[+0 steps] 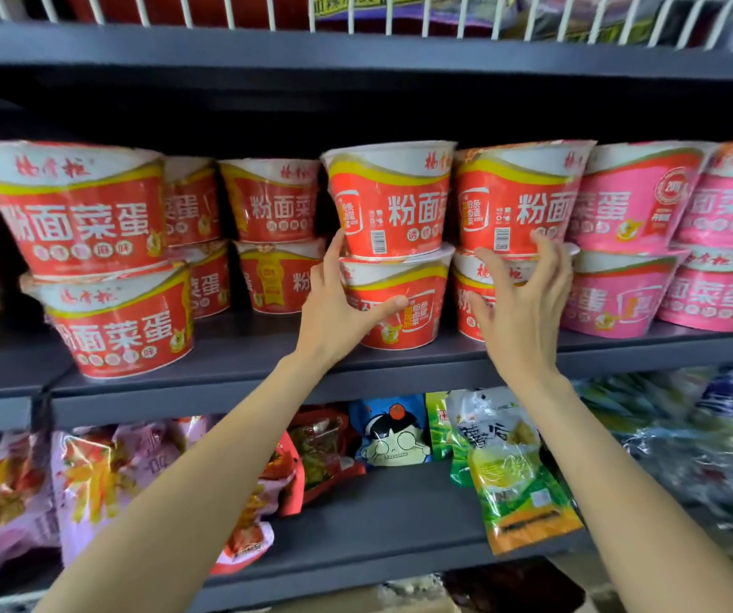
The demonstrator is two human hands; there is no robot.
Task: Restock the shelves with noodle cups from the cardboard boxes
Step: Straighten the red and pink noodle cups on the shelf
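Red noodle cups stand two high on the dark middle shelf. My left hand rests on the left side of the centre stack. Its thumb lies across the front of the lower cup and its index finger reaches up to the upper cup. My right hand is spread with straight fingers in front of the neighbouring red stack, fingertips touching where its two cups meet. No cardboard box is recognisable in view.
More red cups are stacked at the left and further back; pink cups fill the right. A white wire rack runs above. Snack bags lie on the shelf below, under my arms.
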